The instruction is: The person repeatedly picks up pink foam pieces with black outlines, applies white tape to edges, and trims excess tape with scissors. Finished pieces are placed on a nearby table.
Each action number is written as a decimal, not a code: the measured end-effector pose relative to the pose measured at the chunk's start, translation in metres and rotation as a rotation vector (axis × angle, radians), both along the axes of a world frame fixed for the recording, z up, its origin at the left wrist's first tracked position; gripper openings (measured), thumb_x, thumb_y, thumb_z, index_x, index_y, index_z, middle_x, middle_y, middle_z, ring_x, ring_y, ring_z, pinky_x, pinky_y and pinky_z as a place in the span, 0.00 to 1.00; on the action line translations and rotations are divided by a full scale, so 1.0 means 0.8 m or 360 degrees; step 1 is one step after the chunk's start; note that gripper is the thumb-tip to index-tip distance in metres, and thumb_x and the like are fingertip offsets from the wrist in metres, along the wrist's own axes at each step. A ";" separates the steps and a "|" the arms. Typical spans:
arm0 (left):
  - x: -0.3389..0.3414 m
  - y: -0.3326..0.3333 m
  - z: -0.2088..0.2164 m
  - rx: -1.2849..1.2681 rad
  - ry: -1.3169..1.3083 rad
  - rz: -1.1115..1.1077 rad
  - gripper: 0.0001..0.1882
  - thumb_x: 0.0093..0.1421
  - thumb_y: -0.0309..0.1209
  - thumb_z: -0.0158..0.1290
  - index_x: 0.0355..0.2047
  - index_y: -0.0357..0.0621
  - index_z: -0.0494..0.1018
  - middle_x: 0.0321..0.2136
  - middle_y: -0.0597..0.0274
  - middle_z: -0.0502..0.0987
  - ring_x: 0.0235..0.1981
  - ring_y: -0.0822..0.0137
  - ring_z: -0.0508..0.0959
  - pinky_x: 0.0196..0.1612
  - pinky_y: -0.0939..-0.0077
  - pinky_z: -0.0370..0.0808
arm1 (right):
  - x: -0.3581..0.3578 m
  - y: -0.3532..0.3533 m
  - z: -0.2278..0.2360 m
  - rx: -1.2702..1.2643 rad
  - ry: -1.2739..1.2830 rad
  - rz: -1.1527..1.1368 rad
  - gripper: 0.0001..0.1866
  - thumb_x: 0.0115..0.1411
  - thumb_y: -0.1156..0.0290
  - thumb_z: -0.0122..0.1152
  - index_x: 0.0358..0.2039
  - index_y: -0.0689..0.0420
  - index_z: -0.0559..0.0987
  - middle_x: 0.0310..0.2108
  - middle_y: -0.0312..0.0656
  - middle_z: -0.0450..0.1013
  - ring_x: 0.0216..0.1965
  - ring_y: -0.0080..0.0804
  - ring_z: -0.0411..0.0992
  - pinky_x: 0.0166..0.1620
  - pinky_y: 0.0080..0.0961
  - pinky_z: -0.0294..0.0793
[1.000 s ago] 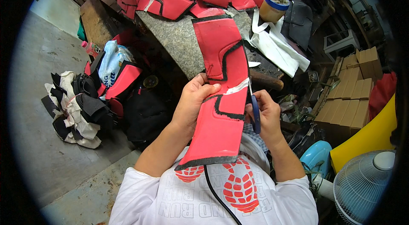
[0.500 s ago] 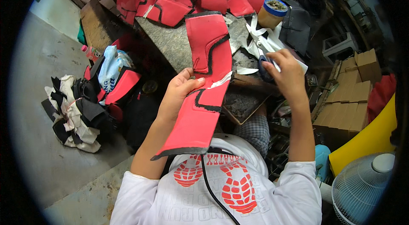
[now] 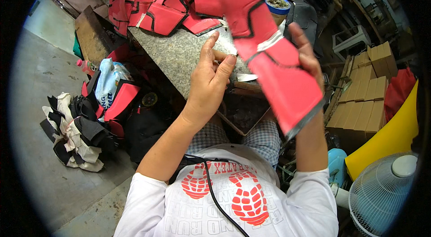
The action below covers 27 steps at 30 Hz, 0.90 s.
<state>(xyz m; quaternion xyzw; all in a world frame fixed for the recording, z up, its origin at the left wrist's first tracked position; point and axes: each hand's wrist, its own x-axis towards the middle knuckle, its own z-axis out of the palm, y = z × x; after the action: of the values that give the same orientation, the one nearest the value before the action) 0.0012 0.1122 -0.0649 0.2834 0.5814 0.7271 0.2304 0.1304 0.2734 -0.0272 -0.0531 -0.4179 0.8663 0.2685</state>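
A long red panel (image 3: 287, 89) with black trim lines, a dark lower edge and a white strip across its middle hangs tilted in front of me, blurred by motion. My right hand (image 3: 310, 55) grips it by its right side, and part of that hand is hidden behind it. To the left of the panel, my left hand (image 3: 208, 73) holds nothing, its fingers apart and partly bent. Several similar red panels (image 3: 166, 17) lie heaped on the far side of the speckled worktop (image 3: 175, 53). The scissors are not visible now.
Behind the panel stands a blue-rimmed jar (image 3: 277, 4), beside a dark case (image 3: 303, 17). Cardboard pieces (image 3: 359, 102) and a white fan (image 3: 381, 196) are at the right. Black and cream scraps (image 3: 74, 134) lie on the floor at left, near a blue-white bag (image 3: 110, 82).
The red panel has passed from my left hand to my right and swung rightward. My left hand has let go. The scissors have left my right hand and are out of sight.
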 end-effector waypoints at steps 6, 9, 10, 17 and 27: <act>-0.005 -0.018 -0.017 -0.0121 0.0149 0.0028 0.19 0.63 0.23 0.51 0.55 0.38 0.67 0.32 0.67 0.72 0.25 0.80 0.70 0.28 0.85 0.70 | -0.003 0.118 0.049 0.1034 -0.0045 -0.0772 0.30 0.53 0.82 0.56 0.60 0.64 0.70 0.40 0.35 0.72 0.40 0.21 0.73 0.48 0.18 0.74; -0.013 -0.028 -0.029 -0.0241 0.0392 0.0373 0.13 0.60 0.20 0.53 0.47 0.39 0.74 0.30 0.65 0.75 0.25 0.79 0.70 0.30 0.82 0.70 | -0.005 0.175 0.077 0.2179 -0.0492 -0.1645 0.29 0.53 0.83 0.57 0.57 0.54 0.75 0.32 0.34 0.71 0.33 0.22 0.71 0.41 0.20 0.75; -0.016 -0.031 -0.031 -0.0247 0.0448 0.0389 0.13 0.60 0.20 0.53 0.46 0.39 0.74 0.30 0.64 0.75 0.25 0.78 0.70 0.30 0.81 0.70 | -0.007 0.195 0.077 0.2784 -0.0690 -0.1927 0.30 0.52 0.83 0.58 0.57 0.50 0.76 0.31 0.36 0.72 0.31 0.24 0.71 0.40 0.22 0.75; -0.026 -0.043 -0.036 -0.0415 0.0704 0.0407 0.11 0.59 0.20 0.54 0.44 0.38 0.75 0.32 0.62 0.75 0.28 0.74 0.72 0.34 0.81 0.70 | -0.057 0.280 -0.045 0.2349 -0.1340 -0.0800 0.18 0.50 0.80 0.57 0.43 0.55 0.78 0.36 0.40 0.75 0.39 0.33 0.74 0.49 0.28 0.72; -0.017 -0.018 -0.025 -0.0416 0.1025 0.0298 0.09 0.54 0.22 0.56 0.36 0.41 0.77 0.30 0.57 0.75 0.34 0.57 0.76 0.39 0.65 0.73 | -0.034 0.091 -0.025 0.2745 -0.0807 -0.0349 0.09 0.51 0.76 0.65 0.34 0.53 0.80 0.35 0.36 0.75 0.42 0.37 0.73 0.45 0.31 0.73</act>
<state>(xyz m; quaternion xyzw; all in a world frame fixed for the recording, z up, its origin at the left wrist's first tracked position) -0.0128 0.0974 -0.0846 0.4117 0.7356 0.5380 0.0019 0.1033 0.3466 -0.0475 -0.0623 -0.9611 0.1844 0.1960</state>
